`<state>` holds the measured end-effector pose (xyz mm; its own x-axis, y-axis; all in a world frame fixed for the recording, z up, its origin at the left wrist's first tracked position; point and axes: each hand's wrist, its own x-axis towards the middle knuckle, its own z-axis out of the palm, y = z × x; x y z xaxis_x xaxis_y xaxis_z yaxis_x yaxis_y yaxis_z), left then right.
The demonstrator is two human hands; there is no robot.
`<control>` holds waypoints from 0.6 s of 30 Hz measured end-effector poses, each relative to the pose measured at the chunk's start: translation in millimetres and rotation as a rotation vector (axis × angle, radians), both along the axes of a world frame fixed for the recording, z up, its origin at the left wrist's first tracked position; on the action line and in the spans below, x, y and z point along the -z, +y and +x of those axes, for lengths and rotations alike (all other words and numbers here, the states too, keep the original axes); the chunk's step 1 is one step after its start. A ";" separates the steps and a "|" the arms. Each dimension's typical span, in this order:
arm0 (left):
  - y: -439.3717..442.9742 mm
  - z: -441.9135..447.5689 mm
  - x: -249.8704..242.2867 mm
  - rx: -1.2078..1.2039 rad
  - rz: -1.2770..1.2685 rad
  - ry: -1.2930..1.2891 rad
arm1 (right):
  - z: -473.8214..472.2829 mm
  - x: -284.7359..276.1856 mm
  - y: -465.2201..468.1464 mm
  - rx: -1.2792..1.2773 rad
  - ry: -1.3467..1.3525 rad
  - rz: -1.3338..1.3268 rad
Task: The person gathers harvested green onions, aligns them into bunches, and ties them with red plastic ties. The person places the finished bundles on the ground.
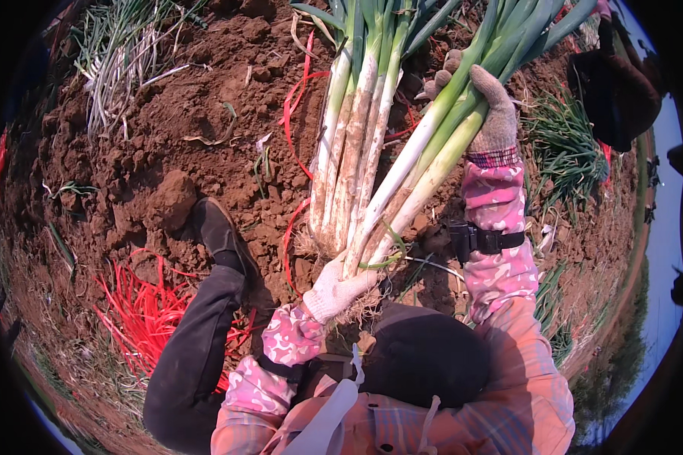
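Note:
Both my hands wear knitted work gloves. My left hand [341, 287] is closed around the root end of a few large green onions [418, 179], whose stringy roots hang below the palm. Farther up, my right hand [489, 105] grips the same stalks where white turns to green, thumb on top. The held stalks slant up to the right. Beside them, more large green onions [347, 148] lie together on the soil, their white shafts smeared with earth. A red plastic strip [290, 108] runs along their left side and emerges again at their right.
A tangle of red plastic strips [145, 310] lies beside my bent leg [196, 341]. Loose onion piles rest at upper left [116, 74] and at right [569, 142]. Cloddy brown soil [165, 142] surrounds me. A dark-clothed person [614, 91] is at upper right.

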<state>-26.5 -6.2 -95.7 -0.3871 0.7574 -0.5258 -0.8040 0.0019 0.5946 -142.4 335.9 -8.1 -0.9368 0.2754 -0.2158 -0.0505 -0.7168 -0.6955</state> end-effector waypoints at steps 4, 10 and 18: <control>22.0 -53.9 14.3 -0.125 -0.031 0.182 | -95.2 8.0 -6.1 -0.061 -0.105 0.161; 55.3 -53.6 32.1 -0.452 -0.272 0.044 | -166.6 118.9 -48.8 0.182 -0.745 1.318; 52.2 -41.8 58.2 -0.267 -0.540 0.094 | -120.0 156.9 -69.5 0.279 -0.513 2.121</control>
<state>-68.3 46.0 -153.8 -0.5907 0.2635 -0.7627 -0.7621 0.1283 0.6346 -262.4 266.4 -164.9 -0.8193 0.4505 0.3546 0.4040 0.8925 -0.2006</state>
